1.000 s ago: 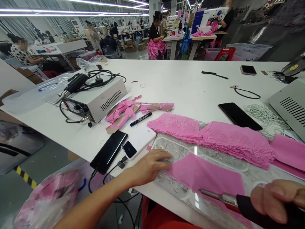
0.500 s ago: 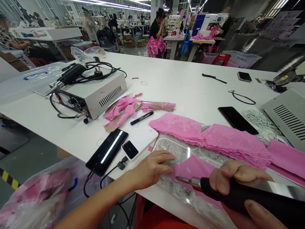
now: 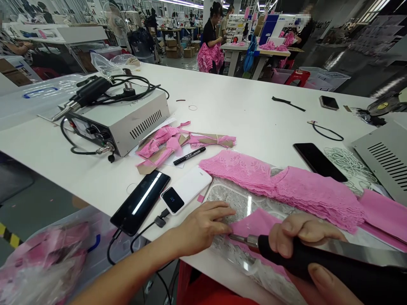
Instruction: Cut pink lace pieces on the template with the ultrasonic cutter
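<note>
Our right hand clenched round one black-handled metal-tipped tool, our left hand flat, fingers loose, on one pink fabric piece, three dark phones beyond.

You work under bright, even light from ceiling tubes far back in the hall. The white worktop shows only soft shadows. Glare streaks the clear sheet and the phone. Straight edges bow toward the frame's corners, and the near lower corners blur.
</note>
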